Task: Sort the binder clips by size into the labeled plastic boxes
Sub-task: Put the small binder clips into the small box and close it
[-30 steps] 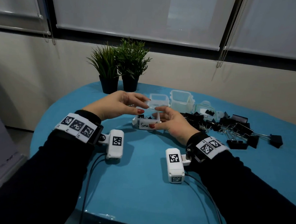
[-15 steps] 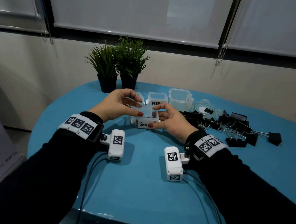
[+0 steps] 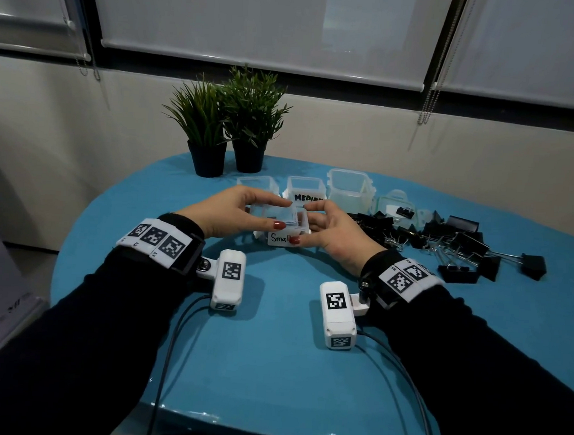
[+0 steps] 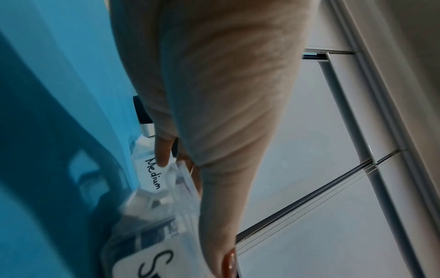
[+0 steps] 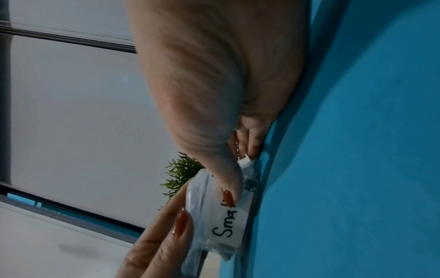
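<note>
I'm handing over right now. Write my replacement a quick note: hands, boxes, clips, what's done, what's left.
Left hand and right hand both hold the clear lid over the Small box; it is not pressed shut yet.
The Small box sits front centre on the table with dark clips inside.
The Medium box stands open behind it.
The binder clip pile on the right is unsorted.
Left: seat the lid, then sort the pile.

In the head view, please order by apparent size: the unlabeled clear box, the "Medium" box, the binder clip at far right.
1. unlabeled clear box
2. Medium box, partly hidden by fingers
3. binder clip
</note>
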`<state>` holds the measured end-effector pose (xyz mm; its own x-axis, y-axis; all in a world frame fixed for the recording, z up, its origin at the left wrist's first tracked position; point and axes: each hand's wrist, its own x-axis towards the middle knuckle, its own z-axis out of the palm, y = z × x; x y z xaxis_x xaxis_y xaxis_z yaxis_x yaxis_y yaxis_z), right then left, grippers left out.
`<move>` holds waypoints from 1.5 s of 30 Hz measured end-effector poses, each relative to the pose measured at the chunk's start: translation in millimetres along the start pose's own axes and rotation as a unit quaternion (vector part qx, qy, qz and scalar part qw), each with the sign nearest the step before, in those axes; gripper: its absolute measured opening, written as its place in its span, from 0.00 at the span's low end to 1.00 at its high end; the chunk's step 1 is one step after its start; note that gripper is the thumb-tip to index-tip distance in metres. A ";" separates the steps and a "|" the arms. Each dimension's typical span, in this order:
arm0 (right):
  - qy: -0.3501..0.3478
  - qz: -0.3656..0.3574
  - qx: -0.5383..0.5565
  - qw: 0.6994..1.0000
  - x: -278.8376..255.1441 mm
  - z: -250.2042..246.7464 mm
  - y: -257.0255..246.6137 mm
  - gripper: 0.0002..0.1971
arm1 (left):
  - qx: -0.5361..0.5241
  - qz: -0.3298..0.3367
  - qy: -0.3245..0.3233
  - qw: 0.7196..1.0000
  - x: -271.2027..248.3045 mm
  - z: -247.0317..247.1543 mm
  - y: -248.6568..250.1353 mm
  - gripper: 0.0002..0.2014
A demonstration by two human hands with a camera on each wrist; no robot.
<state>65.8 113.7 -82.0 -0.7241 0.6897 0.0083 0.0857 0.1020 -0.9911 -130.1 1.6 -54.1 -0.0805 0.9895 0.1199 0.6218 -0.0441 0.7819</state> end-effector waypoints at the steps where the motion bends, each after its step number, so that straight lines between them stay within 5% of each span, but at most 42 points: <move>1: 0.003 0.000 0.002 1.000 1.0 0.4 0.9 0.35 | -0.002 0.010 0.015 1.000 0.5 1.3 1.6 0.27; 6: -0.014 0.000 0.003 1.000 -0.8 1.1 -0.1 0.33 | -0.024 0.051 0.070 0.996 1.6 7.1 7.9 0.26; 16: 0.006 -0.004 -0.013 1.000 -2.2 -0.6 0.1 0.34 | 0.044 0.032 0.021 0.998 5.9 9.0 4.4 0.33; 27: 0.043 0.008 -0.069 0.997 -1.6 -1.0 -3.2 0.42 | 0.042 -0.003 0.018 0.999 5.0 8.6 8.0 0.30; 31: 0.062 -0.006 -0.101 0.993 -4.4 -2.6 -6.6 0.35 | 0.037 -0.014 0.012 0.999 5.9 8.7 7.9 0.27; 45: 0.102 -0.065 -0.047 0.991 -9.6 -2.1 -12.5 0.37 | 0.024 -0.028 0.029 0.999 11.0 12.3 6.9 0.32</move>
<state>73.1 107.3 -69.4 -0.5797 0.7965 0.1717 0.0712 0.2594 -0.9631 -117.2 13.8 -55.0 -0.1599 0.9805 0.1141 0.6524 0.0183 0.7577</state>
